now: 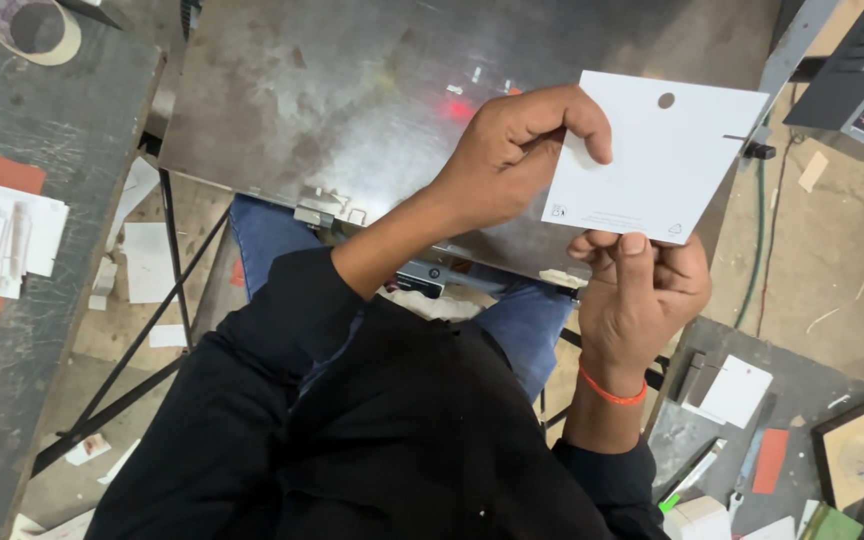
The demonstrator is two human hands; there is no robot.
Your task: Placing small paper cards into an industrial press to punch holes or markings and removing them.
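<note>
Even bright light, sharp focus, soft glare on steel plate (352,90).

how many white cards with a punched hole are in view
2: one card held in both hands over the metal plate, another hole card lying on the right bench. Left stacks may hide more.

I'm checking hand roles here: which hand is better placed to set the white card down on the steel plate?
Probably the left hand: it grips the white card over the steel plate, while the right hand pinches only its lower edge.
</note>
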